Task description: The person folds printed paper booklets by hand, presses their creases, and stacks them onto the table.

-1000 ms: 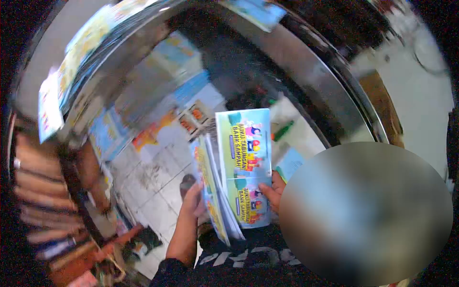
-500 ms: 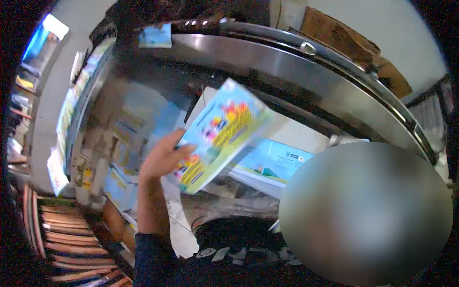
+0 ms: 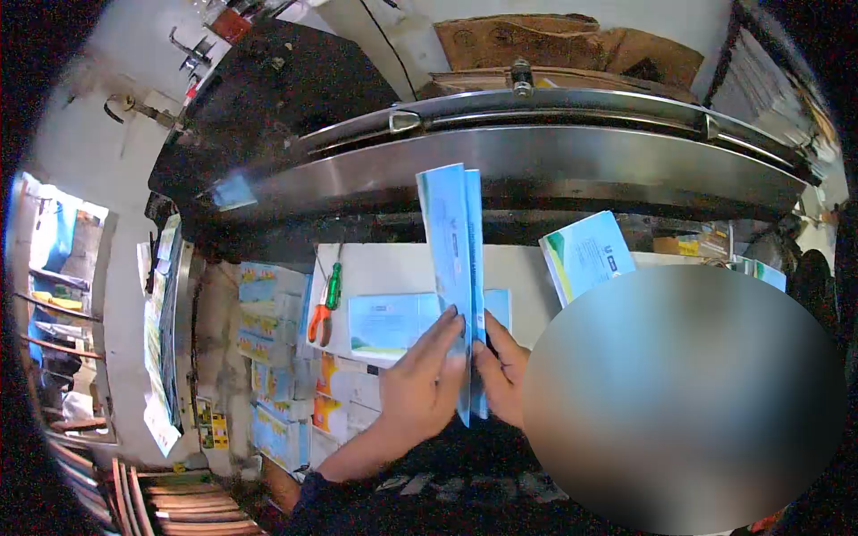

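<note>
My left hand [image 3: 424,380] and my right hand [image 3: 503,371] press from either side on light blue printed booklets [image 3: 450,232]. The booklets stand nearly upright between my palms, seen mostly edge-on, with a slight gap at the top. Below and behind them an open booklet or sheet [image 3: 389,323] lies flat on the white board [image 3: 384,263]. To the right of my hands is another blue booklet [image 3: 585,255], tilted. A blurred oval hides part of my right side.
A green-handled screwdriver [image 3: 334,284] and an orange-handled tool [image 3: 318,323] lie at the board's left. Stacks of printed booklets [image 3: 277,380] stand further left. A long metal bar [image 3: 554,156] crosses behind, with cardboard [image 3: 527,45] beyond it.
Earlier my left hand alone held a booklet with its colourful cover facing up. Now both hands hold booklets upright, edge toward me. The view has also shifted, showing the tools on the board.
</note>
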`<move>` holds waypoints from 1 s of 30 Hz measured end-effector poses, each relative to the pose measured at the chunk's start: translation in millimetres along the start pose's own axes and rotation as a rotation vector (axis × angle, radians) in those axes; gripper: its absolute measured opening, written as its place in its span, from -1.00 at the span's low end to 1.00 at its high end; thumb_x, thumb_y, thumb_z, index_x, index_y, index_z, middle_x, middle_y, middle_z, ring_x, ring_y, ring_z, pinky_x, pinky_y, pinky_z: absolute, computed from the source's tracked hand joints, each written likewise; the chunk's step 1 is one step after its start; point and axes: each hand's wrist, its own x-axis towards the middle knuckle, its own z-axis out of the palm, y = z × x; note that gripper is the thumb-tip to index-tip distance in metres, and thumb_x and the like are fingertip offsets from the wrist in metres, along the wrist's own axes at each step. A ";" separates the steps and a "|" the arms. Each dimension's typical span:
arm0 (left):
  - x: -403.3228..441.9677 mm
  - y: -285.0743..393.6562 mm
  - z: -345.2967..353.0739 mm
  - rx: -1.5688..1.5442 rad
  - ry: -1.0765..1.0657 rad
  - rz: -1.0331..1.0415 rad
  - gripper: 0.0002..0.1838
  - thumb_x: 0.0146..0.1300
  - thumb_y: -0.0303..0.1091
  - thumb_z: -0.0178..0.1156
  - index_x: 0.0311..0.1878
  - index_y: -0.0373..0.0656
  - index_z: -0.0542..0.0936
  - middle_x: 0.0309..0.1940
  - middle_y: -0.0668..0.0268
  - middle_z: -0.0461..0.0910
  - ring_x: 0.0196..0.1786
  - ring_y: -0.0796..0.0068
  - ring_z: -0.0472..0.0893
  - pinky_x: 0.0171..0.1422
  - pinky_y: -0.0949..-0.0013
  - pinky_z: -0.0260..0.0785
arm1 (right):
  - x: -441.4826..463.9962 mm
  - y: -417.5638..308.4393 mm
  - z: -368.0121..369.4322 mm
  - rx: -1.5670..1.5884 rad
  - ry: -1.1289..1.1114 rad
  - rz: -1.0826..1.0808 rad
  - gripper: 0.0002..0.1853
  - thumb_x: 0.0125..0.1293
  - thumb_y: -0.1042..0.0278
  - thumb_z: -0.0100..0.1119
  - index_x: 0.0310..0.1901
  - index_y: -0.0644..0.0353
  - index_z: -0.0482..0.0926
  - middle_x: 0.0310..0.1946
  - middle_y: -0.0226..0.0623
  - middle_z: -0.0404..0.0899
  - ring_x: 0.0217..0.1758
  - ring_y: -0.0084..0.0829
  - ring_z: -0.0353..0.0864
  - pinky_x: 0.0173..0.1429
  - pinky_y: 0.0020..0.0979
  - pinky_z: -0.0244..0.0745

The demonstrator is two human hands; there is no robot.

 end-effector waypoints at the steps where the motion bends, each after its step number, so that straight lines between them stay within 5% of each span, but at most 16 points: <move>1: -2.6 5.2 2.3 0.014 0.023 0.076 -0.59 0.37 -0.35 -0.01 0.24 -0.27 0.43 0.09 -0.14 0.48 0.05 -0.06 0.56 0.16 0.09 0.38 | -0.9 1.7 -1.2 -0.001 -0.002 0.002 -0.49 0.41 0.37 0.00 0.36 0.26 0.26 0.08 0.05 0.56 0.12 -0.07 0.60 0.23 -0.24 0.40; 4: -14.0 4.4 3.2 0.127 -0.013 0.219 -0.62 0.35 -0.39 0.01 0.19 -0.34 0.48 0.25 -0.12 0.35 0.20 -0.07 0.46 0.29 0.13 0.30 | 0.5 -0.3 -4.5 0.231 -0.052 0.062 -0.50 0.40 0.31 0.04 0.33 0.24 0.31 0.05 0.05 0.57 0.10 -0.06 0.61 0.20 -0.25 0.43; 9: -34.4 -15.9 2.2 -0.161 -0.107 0.177 -0.62 0.24 -0.44 0.18 0.12 -0.35 0.54 0.31 -0.07 0.29 0.22 -0.07 0.42 0.34 0.03 0.21 | 2.9 -9.4 -12.3 -0.100 -0.094 0.076 -0.60 0.38 0.23 0.11 0.17 0.21 0.47 -0.09 -0.02 0.64 -0.05 -0.17 0.69 0.02 -0.28 0.53; 10: -37.1 -29.5 -4.4 -0.112 -0.114 0.213 -0.50 0.17 -0.39 0.29 0.18 -0.35 0.49 0.29 -0.09 0.31 0.23 -0.06 0.42 0.37 0.01 0.16 | 2.8 -16.6 -13.1 -0.171 -0.083 0.073 -0.66 0.36 0.23 0.12 0.10 0.17 0.51 -0.14 -0.07 0.66 -0.16 -0.10 0.70 -0.07 -0.23 0.57; 13: -23.5 -56.7 -39.2 0.113 0.481 0.287 -0.23 0.03 -0.37 0.39 0.34 -0.22 0.32 0.22 -0.06 0.40 0.32 0.01 0.37 0.43 0.08 0.14 | 0.2 -56.9 -9.2 -0.566 -0.216 -0.013 -0.71 0.32 0.38 0.18 0.06 0.19 0.57 -0.34 -0.12 0.69 -0.34 -0.28 0.70 -0.21 -0.38 0.55; 14: -13.9 -63.8 -54.6 0.056 0.694 0.227 -0.15 -0.03 -0.37 0.44 0.37 -0.21 0.28 0.21 -0.04 0.42 0.33 0.04 0.35 0.44 0.09 0.12 | -2.6 -60.5 -3.2 -0.686 -0.204 -0.207 -0.73 0.26 0.41 0.20 0.01 0.13 0.60 -0.37 -0.05 0.66 -0.38 -0.10 0.68 -0.27 -0.27 0.58; 18: -14.0 -111.1 -114.5 -0.422 0.435 0.138 -0.27 -0.06 -0.45 0.45 0.26 -0.21 0.40 0.15 0.01 0.48 0.25 0.15 0.44 0.36 0.15 0.24 | 0.1 -73.7 34.4 -1.001 -0.267 -0.283 -0.75 0.22 0.43 0.20 -0.05 0.11 0.62 -0.33 -0.11 0.68 -0.37 -0.10 0.68 -0.26 -0.18 0.59; 20: -24.1 -152.3 -118.7 -0.489 0.117 0.096 -0.60 0.02 -0.44 0.42 -0.05 -0.29 0.55 -0.09 0.13 0.61 0.05 0.35 0.56 0.19 0.31 0.33 | 10.1 -55.8 50.6 -1.126 -0.247 -0.343 -0.77 0.22 0.41 0.17 -0.07 0.10 0.62 -0.26 -0.17 0.69 -0.30 -0.12 0.68 -0.20 -0.17 0.58; 23: -33.6 -171.0 -112.2 -0.543 0.154 -0.168 -0.74 0.09 -0.50 0.36 -0.13 -0.27 0.58 -0.12 0.21 0.64 -0.03 0.44 0.58 0.12 0.39 0.37 | 16.2 -55.2 63.3 -1.267 -0.266 -0.189 -0.77 0.23 0.34 0.17 -0.07 0.13 0.61 -0.15 -0.16 0.67 -0.16 -0.13 0.67 -0.09 -0.18 0.56; 26: -45.3 -198.1 -99.5 -0.629 0.158 -0.213 -0.74 0.15 -0.52 0.32 -0.09 -0.24 0.56 -0.08 0.22 0.64 -0.01 0.44 0.57 0.14 0.38 0.38 | 10.2 -44.9 38.4 -1.313 -0.171 -0.175 -0.73 0.17 0.37 0.25 -0.08 0.16 0.62 -0.15 -0.11 0.67 -0.13 -0.15 0.67 -0.05 -0.22 0.55; 28: -50.6 -204.2 -92.3 -0.710 0.155 -0.223 -0.73 0.16 -0.54 0.31 -0.06 -0.24 0.54 -0.05 0.20 0.63 0.02 0.42 0.57 0.17 0.36 0.37 | 2.6 -38.8 18.7 -1.158 -0.036 0.028 -0.51 0.09 0.46 0.33 0.12 0.17 0.52 -0.01 -0.08 0.62 0.01 -0.23 0.64 0.01 -0.29 0.53; 30: -54.2 -206.1 -86.2 -0.779 0.190 -0.175 -0.64 0.17 -0.56 0.29 0.04 -0.23 0.48 0.05 0.16 0.58 0.16 0.36 0.50 0.32 0.30 0.28 | -6.9 -18.0 11.3 -0.915 0.112 -0.026 -0.38 0.07 0.52 0.34 0.22 0.17 0.40 0.08 -0.09 0.56 0.10 -0.25 0.58 0.06 -0.29 0.50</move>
